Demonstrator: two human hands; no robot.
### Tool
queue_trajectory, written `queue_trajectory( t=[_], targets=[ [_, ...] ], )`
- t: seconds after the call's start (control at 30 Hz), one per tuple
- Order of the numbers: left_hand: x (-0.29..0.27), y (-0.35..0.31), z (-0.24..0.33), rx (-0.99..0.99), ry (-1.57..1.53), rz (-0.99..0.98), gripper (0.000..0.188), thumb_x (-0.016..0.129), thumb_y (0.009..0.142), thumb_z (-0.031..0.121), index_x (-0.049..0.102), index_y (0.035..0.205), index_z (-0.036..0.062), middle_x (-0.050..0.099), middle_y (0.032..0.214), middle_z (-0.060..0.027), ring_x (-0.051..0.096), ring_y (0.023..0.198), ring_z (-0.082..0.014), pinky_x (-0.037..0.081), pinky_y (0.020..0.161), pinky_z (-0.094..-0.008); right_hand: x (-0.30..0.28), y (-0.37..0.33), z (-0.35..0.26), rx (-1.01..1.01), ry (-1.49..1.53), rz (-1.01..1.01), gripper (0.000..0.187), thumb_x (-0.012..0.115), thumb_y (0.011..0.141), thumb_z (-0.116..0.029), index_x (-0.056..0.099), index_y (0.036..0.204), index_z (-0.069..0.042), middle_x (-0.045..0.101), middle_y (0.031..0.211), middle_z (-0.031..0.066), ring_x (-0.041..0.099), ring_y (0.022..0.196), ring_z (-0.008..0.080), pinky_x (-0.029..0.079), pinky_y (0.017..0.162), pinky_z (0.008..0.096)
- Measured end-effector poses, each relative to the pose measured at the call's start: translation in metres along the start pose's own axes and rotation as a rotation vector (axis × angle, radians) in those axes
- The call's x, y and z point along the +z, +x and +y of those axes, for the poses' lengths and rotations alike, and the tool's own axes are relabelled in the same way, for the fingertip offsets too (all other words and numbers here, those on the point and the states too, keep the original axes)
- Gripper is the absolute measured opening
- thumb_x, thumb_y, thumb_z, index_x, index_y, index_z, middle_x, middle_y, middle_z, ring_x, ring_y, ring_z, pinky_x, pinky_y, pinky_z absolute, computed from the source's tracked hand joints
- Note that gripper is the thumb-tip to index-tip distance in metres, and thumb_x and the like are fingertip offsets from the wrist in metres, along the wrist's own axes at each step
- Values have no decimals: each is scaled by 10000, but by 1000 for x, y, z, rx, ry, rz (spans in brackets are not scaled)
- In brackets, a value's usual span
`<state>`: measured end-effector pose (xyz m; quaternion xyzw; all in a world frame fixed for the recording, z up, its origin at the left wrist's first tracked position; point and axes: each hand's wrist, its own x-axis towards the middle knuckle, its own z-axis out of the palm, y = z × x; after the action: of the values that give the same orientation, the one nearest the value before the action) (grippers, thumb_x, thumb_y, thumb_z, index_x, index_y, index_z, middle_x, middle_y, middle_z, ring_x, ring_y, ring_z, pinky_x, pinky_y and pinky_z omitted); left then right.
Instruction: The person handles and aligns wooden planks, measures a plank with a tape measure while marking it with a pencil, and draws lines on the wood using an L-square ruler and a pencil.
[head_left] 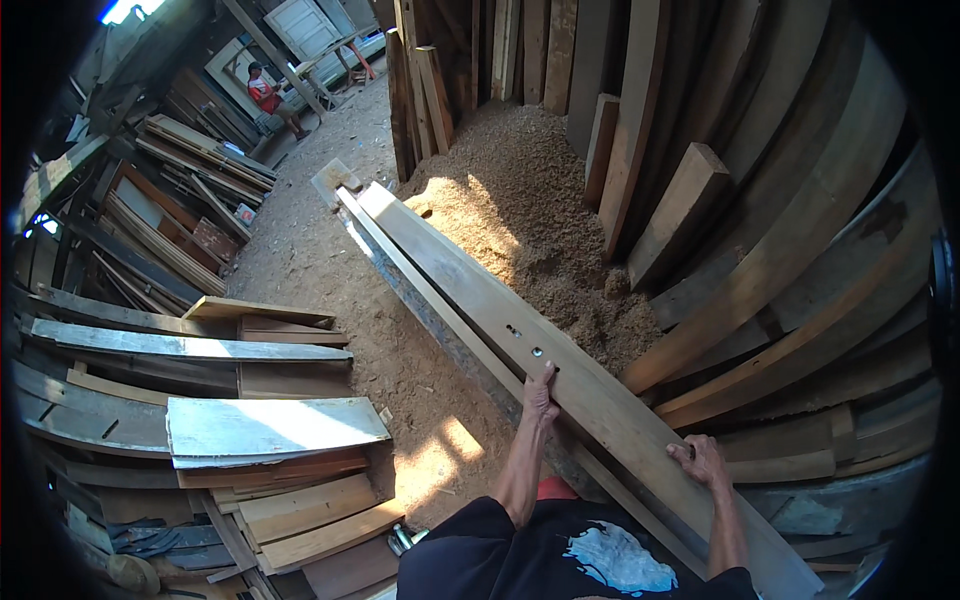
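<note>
A long, pale wooden board (pixel 470 280) slants across the view from the upper left to the lower right, with small cut-out holes near its middle. My left hand (pixel 540 397) grips its near edge, thumb on the top face close to the holes; the fingers are partly hidden below. Farther down, my right hand (pixel 703 463) is closed over the opposite edge, its fingertips on the top face. Alongside the board's left side runs a narrower wooden length (pixel 440 297), with a worn grey edge below it.
A heap of sawdust (pixel 500 160) lies beyond the board. Tall planks (pixel 640 130) lean along the right. Stacked boards (pixel 280 430) fill the left side, beside a dirt floor (pixel 330 270). Far off, a person in a red top (pixel 264 95) sits near a white door (pixel 300 28).
</note>
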<state>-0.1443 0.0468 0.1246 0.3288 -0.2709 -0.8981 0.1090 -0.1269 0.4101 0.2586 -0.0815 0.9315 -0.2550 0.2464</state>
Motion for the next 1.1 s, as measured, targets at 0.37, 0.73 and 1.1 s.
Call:
queue_trajectory(
  t=[0.37, 0.73, 1.1],
  targets=[
    [13, -27, 3, 180, 288, 72, 443, 757, 864, 76, 516, 1230, 10, 680, 1102, -100, 677, 966, -212, 571, 863, -381, 47, 8, 61, -113, 64, -88, 623, 546, 958, -553, 637, 812, 46, 612, 778, 252, 611, 770, 402, 469, 723, 476],
    [15, -39, 43, 291, 1088, 427, 499, 774, 779, 346, 638, 1068, -37, 728, 982, -216, 717, 959, -331, 548, 868, -422, 113, 46, 66, 311, 226, -504, 931, 361, 917, -792, 610, 1320, 9, 605, 1351, 252, 534, 1315, 367, 416, 1071, 432],
    [56, -81, 90, 658, 1700, 303, 816, 782, 745, 482, 466, 1322, -1, 597, 1300, -251, 558, 1234, -415, 395, 1054, -547, 129, 36, 29, 389, 623, -856, 812, 323, 1008, -692, 523, 1445, -37, 632, 1334, 154, 595, 1220, 250, 454, 1053, 382]
  ],
)
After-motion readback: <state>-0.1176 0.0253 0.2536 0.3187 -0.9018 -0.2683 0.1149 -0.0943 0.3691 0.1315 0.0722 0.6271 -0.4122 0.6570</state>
